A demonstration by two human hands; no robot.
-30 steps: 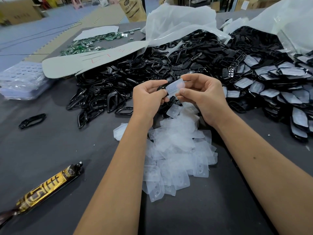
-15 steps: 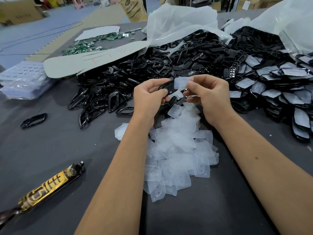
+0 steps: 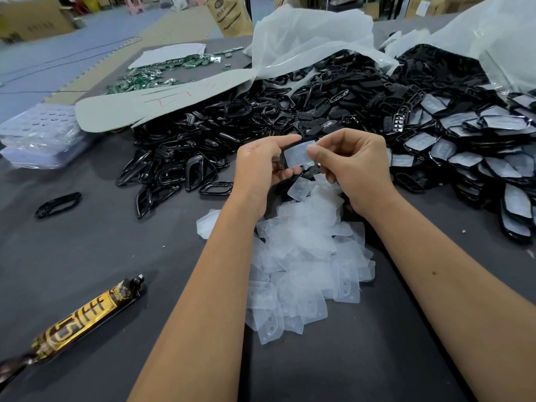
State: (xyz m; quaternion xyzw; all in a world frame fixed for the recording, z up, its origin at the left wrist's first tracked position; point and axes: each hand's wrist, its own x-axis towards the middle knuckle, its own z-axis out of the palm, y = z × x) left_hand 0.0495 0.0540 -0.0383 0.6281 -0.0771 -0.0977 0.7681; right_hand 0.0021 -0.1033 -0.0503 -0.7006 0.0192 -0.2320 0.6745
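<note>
While the left hand (image 3: pixel 261 166) curls round one black shell (image 3: pixel 304 138) above the table (image 3: pixel 87 256), I log the right hand (image 3: pixel 356 166) pinching a clear pad (image 3: pixel 298 156) against its face, not seated as far as I can tell. Done: a stack of fitted shells (image 3: pixel 464 158) at right. Left: a heap of bare shells (image 3: pixel 203 146) and a pile of loose pads (image 3: pixel 307 256) beneath the wrists. Early to middle, I judge.

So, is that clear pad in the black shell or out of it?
Cannot tell. The clear pad lies against the black shell in the left hand, the right hand pinching its edge; fingers hide whether it is seated.
</note>
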